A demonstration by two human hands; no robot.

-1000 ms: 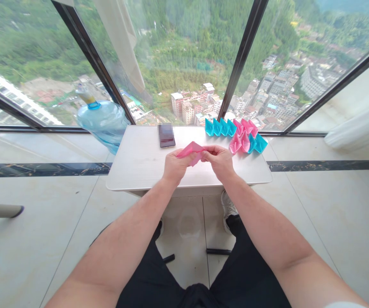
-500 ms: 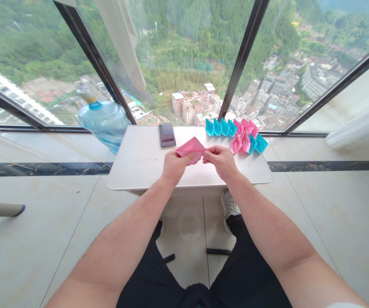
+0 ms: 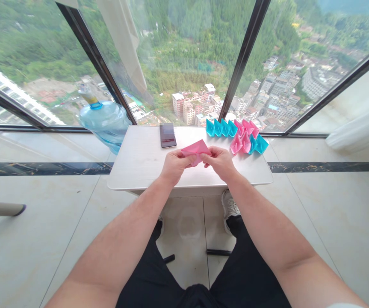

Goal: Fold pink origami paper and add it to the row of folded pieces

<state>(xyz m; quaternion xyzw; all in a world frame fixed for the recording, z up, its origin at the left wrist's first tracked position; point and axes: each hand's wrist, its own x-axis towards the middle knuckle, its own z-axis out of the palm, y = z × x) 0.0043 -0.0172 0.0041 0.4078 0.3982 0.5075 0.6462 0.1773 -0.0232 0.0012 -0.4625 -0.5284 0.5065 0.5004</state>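
Both hands pinch a folded pink paper [image 3: 196,149] just above the small white table [image 3: 139,164]. My left hand [image 3: 174,165] grips its left side with thumb and fingers closed. Closed on the paper's right side is my right hand [image 3: 220,162]. The paper's lower part is hidden behind my fingers. Behind my right hand stand several finished folded paper pieces, blue [image 3: 220,127] and pink [image 3: 243,134], in a cluster at the table's far right.
A dark phone [image 3: 167,136] lies at the table's far edge. A large blue water bottle [image 3: 104,122] stands on the floor left of the table, by the floor-to-ceiling window. A grey bar [image 3: 1,209] juts in at the left.
The pink paper has been turned and drawn in between my hands; its point now sits more to the right. Both hands moved closer together.
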